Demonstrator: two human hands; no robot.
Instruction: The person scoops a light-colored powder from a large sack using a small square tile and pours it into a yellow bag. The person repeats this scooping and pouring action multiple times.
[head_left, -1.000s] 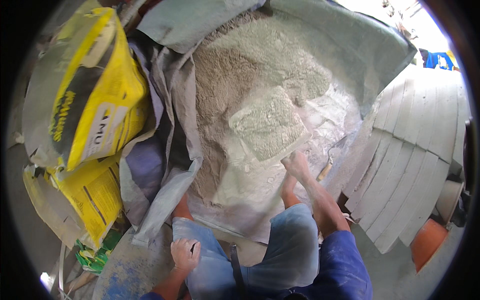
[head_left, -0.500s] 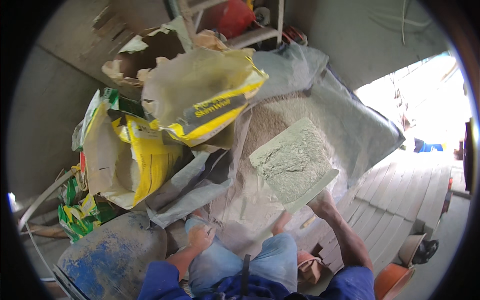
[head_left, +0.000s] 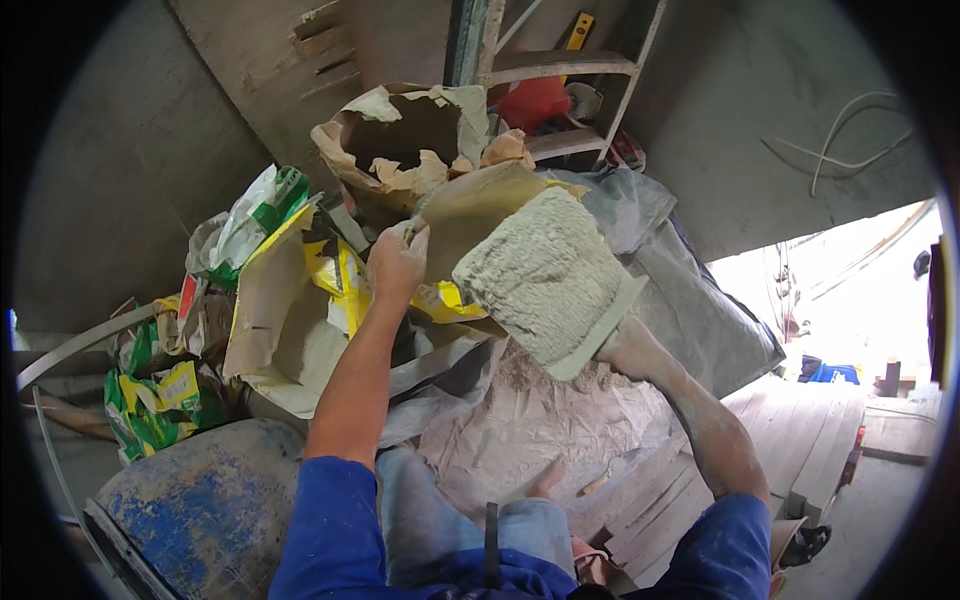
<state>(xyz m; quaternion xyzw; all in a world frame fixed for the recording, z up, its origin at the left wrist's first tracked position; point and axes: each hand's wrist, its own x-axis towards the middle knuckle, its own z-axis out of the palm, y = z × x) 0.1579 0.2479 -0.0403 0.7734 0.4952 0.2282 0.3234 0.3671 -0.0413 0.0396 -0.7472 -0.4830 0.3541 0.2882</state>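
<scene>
My right hand (head_left: pixel 625 345) is closed on the near edge of a squarish scoop (head_left: pixel 625 300) heaped with pale grey powder (head_left: pixel 545 275), held raised and tilted. My left hand (head_left: pixel 398 262), closed, grips the upper edge of an opened paper sack (head_left: pixel 470 195) with yellow printing, to the scoop's left. More torn yellow sacks (head_left: pixel 270 310) lie below and left of that hand. Under my arms is a crumpled, dusted sheet (head_left: pixel 510 410), with a small wooden-handled tool (head_left: pixel 600 485) on it.
A torn brown sack (head_left: pixel 355 150) stands behind, before a ladder (head_left: pixel 560 62) with a red object (head_left: pixel 525 100). A blue drum (head_left: pixel 190 500) is at lower left, green bags (head_left: pixel 160 400) above it. Stacked grey boards (head_left: pixel 800 430) lie to the right, near a bright opening.
My left hand has left my knee and risen to grip the sack. My right hand has lifted the loaded scoop up toward that sack. The view has tilted toward the wall.
</scene>
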